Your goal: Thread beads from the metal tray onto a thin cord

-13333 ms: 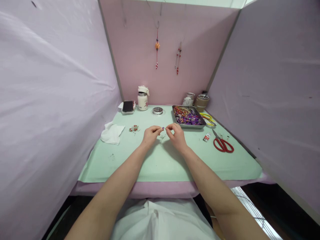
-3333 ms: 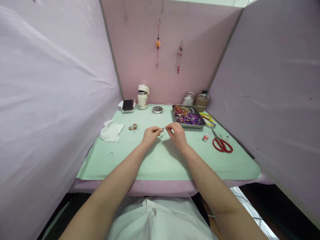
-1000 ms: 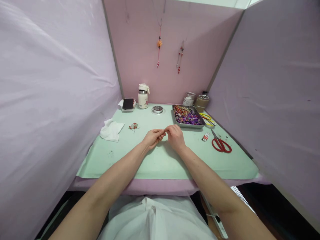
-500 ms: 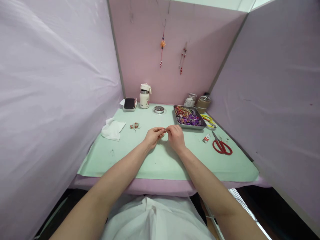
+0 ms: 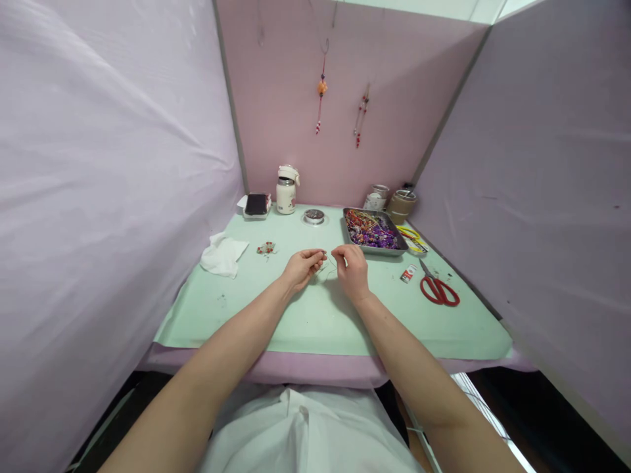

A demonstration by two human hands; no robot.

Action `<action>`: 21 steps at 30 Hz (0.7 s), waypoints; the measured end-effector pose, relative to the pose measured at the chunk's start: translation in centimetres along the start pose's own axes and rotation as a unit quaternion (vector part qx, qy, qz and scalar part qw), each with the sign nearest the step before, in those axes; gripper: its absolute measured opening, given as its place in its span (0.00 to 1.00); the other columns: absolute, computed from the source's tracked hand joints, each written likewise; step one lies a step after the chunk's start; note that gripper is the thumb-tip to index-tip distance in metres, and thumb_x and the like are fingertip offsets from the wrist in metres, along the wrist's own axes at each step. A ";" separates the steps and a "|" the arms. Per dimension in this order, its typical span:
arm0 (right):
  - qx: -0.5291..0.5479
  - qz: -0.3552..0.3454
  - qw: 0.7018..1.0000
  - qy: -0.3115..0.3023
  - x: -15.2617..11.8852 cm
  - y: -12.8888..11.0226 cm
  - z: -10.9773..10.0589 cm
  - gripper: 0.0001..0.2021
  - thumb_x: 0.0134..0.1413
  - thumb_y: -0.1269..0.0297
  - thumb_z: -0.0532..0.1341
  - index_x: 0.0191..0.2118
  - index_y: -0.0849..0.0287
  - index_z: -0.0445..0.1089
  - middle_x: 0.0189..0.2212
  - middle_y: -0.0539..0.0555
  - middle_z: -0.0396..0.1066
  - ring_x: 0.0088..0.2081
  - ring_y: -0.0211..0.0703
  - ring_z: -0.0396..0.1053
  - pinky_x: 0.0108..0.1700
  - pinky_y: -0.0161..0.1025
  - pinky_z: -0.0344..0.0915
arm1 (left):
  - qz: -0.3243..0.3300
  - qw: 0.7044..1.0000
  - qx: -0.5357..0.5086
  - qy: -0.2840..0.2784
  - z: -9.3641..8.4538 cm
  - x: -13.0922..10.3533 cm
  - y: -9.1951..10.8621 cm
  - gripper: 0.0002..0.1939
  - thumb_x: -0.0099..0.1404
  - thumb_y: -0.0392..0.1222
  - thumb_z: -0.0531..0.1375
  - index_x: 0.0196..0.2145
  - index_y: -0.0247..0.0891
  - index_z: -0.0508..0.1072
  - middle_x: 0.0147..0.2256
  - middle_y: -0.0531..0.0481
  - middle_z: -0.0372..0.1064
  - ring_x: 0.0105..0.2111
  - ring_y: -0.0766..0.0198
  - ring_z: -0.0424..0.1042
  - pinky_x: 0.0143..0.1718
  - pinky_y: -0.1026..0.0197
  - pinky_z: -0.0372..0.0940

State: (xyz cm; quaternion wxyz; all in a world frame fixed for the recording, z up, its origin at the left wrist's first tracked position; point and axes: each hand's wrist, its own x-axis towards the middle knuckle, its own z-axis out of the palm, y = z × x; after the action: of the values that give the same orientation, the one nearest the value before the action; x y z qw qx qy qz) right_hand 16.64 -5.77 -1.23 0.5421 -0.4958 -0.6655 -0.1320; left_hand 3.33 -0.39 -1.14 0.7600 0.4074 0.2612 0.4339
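Note:
My left hand (image 5: 304, 268) is closed in a pinch over the middle of the table, with a small dark bead-like piece at its fingertips and thin cord (image 5: 321, 270) hanging below. Just to its right, my right hand (image 5: 352, 268) is also pinched, a short gap between the two. A fine strand of the cord runs from the left fingertips toward the right ones. The exact shape of the small piece is too tiny to make out. Left of my hands lies a little bundle of red-beaded strings (image 5: 266, 247).
Behind my right hand stands a metal tray (image 5: 382, 251) of beaded cords. Red-handled scissors (image 5: 438, 289) and a lighter (image 5: 408, 273) lie to the right. At left are a white cloth (image 5: 223, 255) and a bottle (image 5: 286, 196); a wire spool (image 5: 314, 216) sits at the back.
My right hand has moved slightly right, away from the left fingertips, opening a gap with the strand visible across it. My left hand stays nearly in place.

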 end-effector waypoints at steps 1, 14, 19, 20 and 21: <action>0.003 0.004 1.000 -0.003 0.0 0.0 0.0 0.08 0.60 0.68 0.53 0.30 0.56 0.65 0.28 0.52 0.69 0.34 0.43 0.63 0.40 0.42 0.60 | -0.001 1.000 0.001 -0.002 0.0 0.0 0.0 0.11 0.49 0.36 0.68 0.30 0.29 0.74 0.26 0.48 0.71 0.23 0.75 0.64 0.26 0.70 0.59; 0.012 0.003 1.000 -0.012 0.0 -0.2 0.0 0.08 0.60 0.68 0.54 0.29 0.56 0.65 0.28 0.52 0.70 0.34 0.43 0.64 0.39 0.42 0.60 | -0.010 1.000 0.010 -0.010 0.3 -0.5 0.4 0.13 0.48 0.37 0.69 0.31 0.29 0.73 0.25 0.49 0.71 0.23 0.75 0.64 0.27 0.69 0.60; 0.014 0.004 1.000 -0.017 0.0 -0.3 0.0 0.08 0.60 0.68 0.53 0.29 0.56 0.65 0.28 0.52 0.70 0.34 0.43 0.64 0.40 0.42 0.60 | -0.012 1.000 0.011 -0.010 0.4 -0.5 0.3 0.13 0.48 0.37 0.69 0.31 0.29 0.73 0.25 0.50 0.71 0.22 0.76 0.64 0.26 0.69 0.60; 0.013 0.004 1.000 -0.018 0.0 -0.3 0.0 0.08 0.60 0.68 0.53 0.29 0.56 0.65 0.28 0.52 0.70 0.34 0.43 0.64 0.40 0.43 0.60 | -0.012 1.000 0.011 -0.010 0.4 -0.5 0.3 0.13 0.48 0.37 0.69 0.31 0.29 0.73 0.25 0.50 0.71 0.22 0.76 0.64 0.26 0.70 0.60; 0.012 0.002 1.000 -0.019 0.0 -0.3 0.0 0.08 0.60 0.68 0.53 0.30 0.56 0.65 0.28 0.52 0.70 0.34 0.43 0.64 0.40 0.43 0.60 | -0.013 1.000 0.010 -0.010 0.4 -0.5 0.3 0.13 0.48 0.37 0.69 0.31 0.29 0.73 0.25 0.50 0.71 0.22 0.76 0.64 0.26 0.70 0.60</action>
State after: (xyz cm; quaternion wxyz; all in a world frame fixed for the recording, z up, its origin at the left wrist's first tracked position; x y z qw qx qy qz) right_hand 16.43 -5.90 -1.13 0.5355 -0.4933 -0.6761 -0.1131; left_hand 3.22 -0.86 -0.65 0.7636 0.4162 0.2634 0.4175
